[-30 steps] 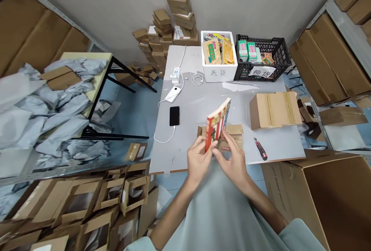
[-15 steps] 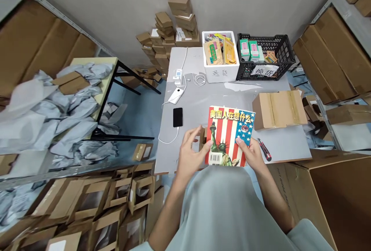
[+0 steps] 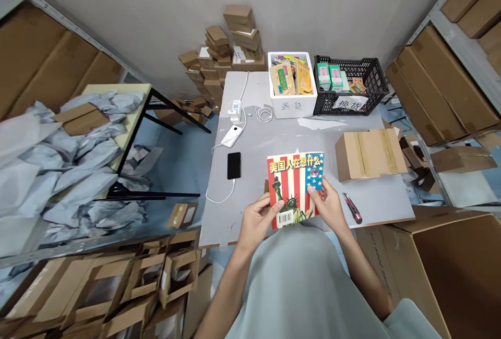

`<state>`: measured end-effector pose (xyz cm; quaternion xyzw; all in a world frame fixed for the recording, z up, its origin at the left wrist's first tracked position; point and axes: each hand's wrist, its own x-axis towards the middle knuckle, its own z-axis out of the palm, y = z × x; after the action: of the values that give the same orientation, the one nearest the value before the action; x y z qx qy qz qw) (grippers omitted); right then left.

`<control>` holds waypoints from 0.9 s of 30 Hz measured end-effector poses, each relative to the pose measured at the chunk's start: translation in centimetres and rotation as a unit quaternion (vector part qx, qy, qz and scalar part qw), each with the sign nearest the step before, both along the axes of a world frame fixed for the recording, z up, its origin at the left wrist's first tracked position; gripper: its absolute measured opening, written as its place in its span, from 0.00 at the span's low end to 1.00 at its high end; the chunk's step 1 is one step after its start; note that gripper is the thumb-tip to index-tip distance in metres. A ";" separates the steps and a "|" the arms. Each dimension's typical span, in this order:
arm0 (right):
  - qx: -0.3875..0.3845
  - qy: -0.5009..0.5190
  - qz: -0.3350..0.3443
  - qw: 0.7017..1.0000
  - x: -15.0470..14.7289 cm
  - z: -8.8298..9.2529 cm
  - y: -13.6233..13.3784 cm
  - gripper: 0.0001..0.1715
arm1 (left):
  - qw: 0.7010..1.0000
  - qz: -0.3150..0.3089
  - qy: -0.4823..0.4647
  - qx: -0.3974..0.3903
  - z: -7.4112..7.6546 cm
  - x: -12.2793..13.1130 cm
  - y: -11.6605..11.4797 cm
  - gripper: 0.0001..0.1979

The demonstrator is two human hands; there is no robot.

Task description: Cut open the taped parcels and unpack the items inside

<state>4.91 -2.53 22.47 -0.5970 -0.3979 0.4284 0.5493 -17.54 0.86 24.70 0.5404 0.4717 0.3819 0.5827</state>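
Observation:
A book (image 3: 294, 185) with red and white stripes, a starred blue corner and a green statue on its cover is held up above the table's front edge. My left hand (image 3: 259, 219) grips its lower left side, thumb on the cover and fingers behind. On the right side, my right hand (image 3: 325, 203) pinches it the same way, the thumb near the stars. Behind the book's left edge a bit of brown cardboard (image 3: 266, 186) peeks out, mostly hidden. A red and black box cutter (image 3: 353, 208) lies on the table, right of my right hand.
On the grey table (image 3: 219, 214) are a phone (image 3: 234, 166), a white power bank (image 3: 231, 136), cables and a closed cardboard box (image 3: 370, 155). A white foam box (image 3: 293, 106) and black crate (image 3: 350, 107) stand at the back. A large open carton (image 3: 407, 271) is at right.
My left hand's fingers have closed onto the book's left side; before, they were spread, with only the thumb on it. The view has shifted slightly.

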 end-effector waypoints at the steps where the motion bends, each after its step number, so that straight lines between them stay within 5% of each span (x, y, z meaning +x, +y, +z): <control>1: 0.010 -0.038 -0.037 0.999 -0.2 -0.2 0.1 0.37 | 0.999 0.024 0.025 0.025 -0.3 0.0 0.1 0.23; 3: 0.026 -0.088 -0.072 0.993 -0.9 -0.5 -0.1 0.37 | 0.992 0.071 0.074 0.076 -0.7 0.1 0.4 0.22; 9: 0.047 -0.105 0.043 0.992 -5.9 0.2 -1.9 0.35 | 0.959 0.122 0.130 0.218 -2.2 2.0 -0.5 0.13; 15: 0.029 -0.105 -0.038 0.993 -7.6 0.0 -1.4 0.29 | 0.880 0.106 0.216 0.408 -3.6 4.1 -3.0 0.17; 20: 0.024 0.034 -0.030 0.999 -3.5 -0.3 0.4 0.35 | 0.926 0.008 0.216 0.310 -2.2 3.6 -2.0 0.22; 24: 0.008 0.105 0.073 0.992 0.1 0.6 -0.1 0.33 | 0.961 0.098 0.165 0.198 -1.0 0.7 1.5 0.28; 27: -0.006 0.111 0.132 0.985 1.6 1.0 -0.9 0.32 | 0.996 -0.003 0.062 0.062 -0.7 -1.2 3.3 0.32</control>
<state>6.46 -3.44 23.46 -0.4914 -0.4076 0.5633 0.5245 -18.78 4.21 23.98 0.5992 0.4808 0.3747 0.5190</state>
